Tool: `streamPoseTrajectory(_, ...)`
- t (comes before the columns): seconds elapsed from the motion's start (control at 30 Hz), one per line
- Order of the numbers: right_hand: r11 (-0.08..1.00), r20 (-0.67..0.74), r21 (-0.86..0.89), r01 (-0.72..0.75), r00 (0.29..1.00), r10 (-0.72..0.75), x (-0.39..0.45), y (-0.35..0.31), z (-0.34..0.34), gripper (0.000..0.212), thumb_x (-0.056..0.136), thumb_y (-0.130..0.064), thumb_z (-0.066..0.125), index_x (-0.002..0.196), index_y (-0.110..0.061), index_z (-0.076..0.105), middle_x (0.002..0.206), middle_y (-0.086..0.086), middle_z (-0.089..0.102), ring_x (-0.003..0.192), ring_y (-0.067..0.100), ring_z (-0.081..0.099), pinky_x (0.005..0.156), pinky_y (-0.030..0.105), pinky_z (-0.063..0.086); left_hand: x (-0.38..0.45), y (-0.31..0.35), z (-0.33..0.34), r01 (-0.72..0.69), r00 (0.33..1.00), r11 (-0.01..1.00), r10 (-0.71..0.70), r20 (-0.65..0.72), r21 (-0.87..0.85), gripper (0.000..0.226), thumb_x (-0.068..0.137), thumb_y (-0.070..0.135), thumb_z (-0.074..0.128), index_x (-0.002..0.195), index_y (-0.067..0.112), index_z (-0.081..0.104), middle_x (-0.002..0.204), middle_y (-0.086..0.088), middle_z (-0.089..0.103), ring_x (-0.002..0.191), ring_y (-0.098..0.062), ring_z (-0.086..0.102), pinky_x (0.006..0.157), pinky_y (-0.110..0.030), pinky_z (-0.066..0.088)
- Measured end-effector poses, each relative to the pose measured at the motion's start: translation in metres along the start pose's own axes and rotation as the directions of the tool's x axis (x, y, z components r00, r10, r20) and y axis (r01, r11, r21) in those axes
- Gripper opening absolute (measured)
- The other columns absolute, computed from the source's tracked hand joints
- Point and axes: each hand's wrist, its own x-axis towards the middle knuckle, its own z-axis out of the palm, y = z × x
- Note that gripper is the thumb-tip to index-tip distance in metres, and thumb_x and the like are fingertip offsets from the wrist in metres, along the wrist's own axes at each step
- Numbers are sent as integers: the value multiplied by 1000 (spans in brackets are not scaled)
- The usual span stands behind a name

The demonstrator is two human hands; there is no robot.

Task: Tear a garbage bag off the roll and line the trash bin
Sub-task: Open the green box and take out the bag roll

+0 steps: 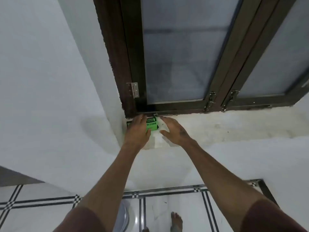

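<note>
Sleeves (80, 220): dark maroon, short, at bottom edge both sides; bare forearms reach up & fwd.
Floor (172, 206): white glossy tiles w/ black stripe borders; bare foot (176, 221) near bottom centre.
Bin (124, 218): curved white/grey rim just beside left arm at bottom, mostly hidden, can't tell if it's lined.
Left hand (138, 129): palm down, laid over left part of green box, fingers reaching to the window frame; whether it's actually gripping – can't tell.
Right hand (175, 129): fingers spread, open, nothing in it; hovers just right of the box, thumb pointing toward it.
Green box (152, 125): bright green garbage-bag pack, white "BECO" lettering, sits on window sill in the left corner against the wall, right under the frame.
Window sill (225, 126): white, stained, rough paint.
Window (175, 56): dark brown frame, frosted panes, metal hinge (134, 89) lower left, latches at bottom centre.
Walls (50, 97): plain white.
</note>
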Motion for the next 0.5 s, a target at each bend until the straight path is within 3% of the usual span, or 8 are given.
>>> streamPoseTrajectory(0.13, 993, 44, 117, 19, 999, -25, 25, 9, 9, 74, 92, -21, 67, 154, -23, 28, 155, 3, 40, 143, 22, 34, 113, 37, 34, 12, -8, 18, 39, 995, 998, -43, 85, 46, 70, 96, 37, 56, 154, 10, 27, 159, -9, 33, 148, -25, 28, 119, -38, 25)
streamPoseTrajectory(0.2, 986, 44, 162, 45, 998, -53, 34, 18, 14, 73, 91, -19, 68, 153, -27, 30, 152, 3, 43, 140, 21, 38, 113, 37, 37, 15, -8, 25, 43, 992, 998, -49, 119, 48, 68, 95, 34, 59, 152, 9, 31, 156, -10, 38, 145, -28, 32, 119, -40, 23)
streamPoseTrajectory(0.3, 980, 22, 173, 97, 995, -102, 41, 28, 12, 59, 88, -19, 72, 140, -27, 46, 142, -1, 52, 130, 17, 48, 106, 32, 46, 15, -9, 29, 69, 996, 997, -70, 55, 36, 58, 92, 23, 64, 146, 10, 45, 144, -11, 50, 135, -30, 44, 114, -42, 30)
streamPoseTrajectory(0.4, 962, 41, 247, 121, 990, -135, 37, 36, 0, 57, 83, -16, 76, 133, -27, 50, 129, -4, 57, 115, 10, 55, 87, 11, 47, 16, -8, 33, 50, 998, 999, -49, 41, -16, 54, 89, 16, 68, 140, 11, 52, 136, -10, 57, 127, -30, 50, 110, -42, 36)
streamPoseTrajectory(0.5, 899, 33, 434, 60, 996, -83, 26, 42, -19, 44, 82, -11, 75, 120, -27, 59, 102, -7, 64, 91, 5, 63, 69, 12, 52, 13, -6, 33, -20, 999, 996, 23, 41, -83, 56, 86, 17, 71, 139, 14, 54, 134, -6, 58, 125, -28, 52, 108, -41, 38)
